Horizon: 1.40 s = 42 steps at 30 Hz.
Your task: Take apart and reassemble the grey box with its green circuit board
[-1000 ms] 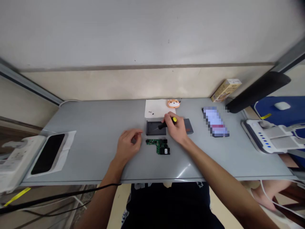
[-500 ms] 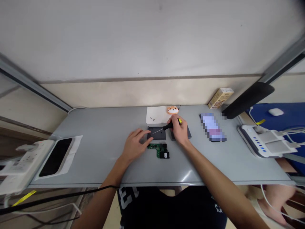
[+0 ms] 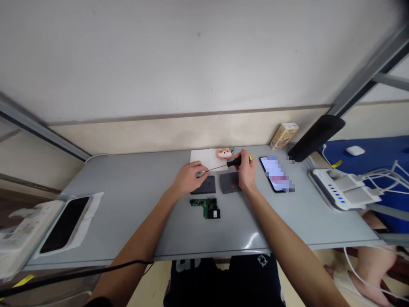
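My right hand (image 3: 247, 172) is wrapped round the black and yellow handle of a screwdriver (image 3: 234, 162), whose thin shaft points left. At its tip, my left hand (image 3: 191, 178) has thumb and fingers pinched together; anything between them is too small to make out. Beneath the left hand lies a dark grey casing half (image 3: 209, 185), partly covered by the fingers. A second dark grey casing piece (image 3: 228, 182) rests beside it, under the right hand's edge. Nearer me lies a green circuit board (image 3: 207, 207) with black parts.
Behind the hands are white paper (image 3: 200, 157) and an orange animal-face case (image 3: 224, 153). To the right lie a lit phone (image 3: 271, 170), a carton (image 3: 283, 135), a black cylinder (image 3: 316, 138) and a charging station (image 3: 335, 189). A dark phone (image 3: 65, 224) and a power strip (image 3: 38, 221) stand left.
The screwdriver tip has lifted away from the casing half, and my left fingers have moved up to pinch at it. My right hand has shifted slightly right. The view has tilted a little.
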Motion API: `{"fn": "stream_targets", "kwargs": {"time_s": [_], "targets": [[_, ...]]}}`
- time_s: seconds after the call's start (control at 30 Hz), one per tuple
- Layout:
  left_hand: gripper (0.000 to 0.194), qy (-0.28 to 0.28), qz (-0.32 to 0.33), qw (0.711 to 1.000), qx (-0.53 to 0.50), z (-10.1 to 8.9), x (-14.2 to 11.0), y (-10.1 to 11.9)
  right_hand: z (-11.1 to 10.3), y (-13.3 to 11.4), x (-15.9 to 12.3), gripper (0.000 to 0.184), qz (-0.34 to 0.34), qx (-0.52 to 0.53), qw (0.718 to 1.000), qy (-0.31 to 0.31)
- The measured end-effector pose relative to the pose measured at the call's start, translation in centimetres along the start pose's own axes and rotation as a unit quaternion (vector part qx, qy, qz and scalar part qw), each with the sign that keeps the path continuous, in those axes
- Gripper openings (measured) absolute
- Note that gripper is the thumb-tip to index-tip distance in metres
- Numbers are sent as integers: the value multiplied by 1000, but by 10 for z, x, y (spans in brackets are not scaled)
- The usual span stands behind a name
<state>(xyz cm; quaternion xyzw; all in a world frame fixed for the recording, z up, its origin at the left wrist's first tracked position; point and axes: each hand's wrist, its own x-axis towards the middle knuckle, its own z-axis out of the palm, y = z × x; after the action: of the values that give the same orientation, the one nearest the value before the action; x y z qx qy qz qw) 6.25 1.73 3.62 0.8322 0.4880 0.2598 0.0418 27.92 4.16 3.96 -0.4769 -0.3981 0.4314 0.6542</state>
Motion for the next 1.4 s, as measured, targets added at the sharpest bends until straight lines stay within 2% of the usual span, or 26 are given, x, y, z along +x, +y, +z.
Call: {"fn": "stream_targets", "kwargs": {"time_s": [0.13,0.23,0.4,0.5,0.6,0.8,1.1,1.23,1.3,1.4], "targets": [[18,-42,-21,999,28,5,27,-6,-9,5,14,38,-5,10,999,53],[17,-77,-24,996,50,11,42,-14,-18,5,22,35,-34,-28,997,59],[18,-101,-17,993,64,18,46,-18,-24,0,23,37,-79,-112,990,-15],[20,-84,-22,995,58,16,39,-12,-19,-3,16,41,-95,-156,980,-73],[20,-86,-6,995,41,12,30,-3,-15,-3,11,45,-108,-173,974,-96],[19,-101,33,994,-8,12,30,2,-15,-4,11,47,-101,-130,985,-59],[23,-118,23,993,15,25,53,-28,-23,6,26,45,-78,-86,993,31],[25,-97,-2,995,14,13,40,-22,-25,2,28,42,-77,-71,994,44],[29,-87,-1,996,-8,5,22,-13,-28,-4,28,43,-102,-92,989,57],[38,-111,32,992,-46,-5,-10,-1,-35,-17,27,45,-165,-149,971,83]]}}
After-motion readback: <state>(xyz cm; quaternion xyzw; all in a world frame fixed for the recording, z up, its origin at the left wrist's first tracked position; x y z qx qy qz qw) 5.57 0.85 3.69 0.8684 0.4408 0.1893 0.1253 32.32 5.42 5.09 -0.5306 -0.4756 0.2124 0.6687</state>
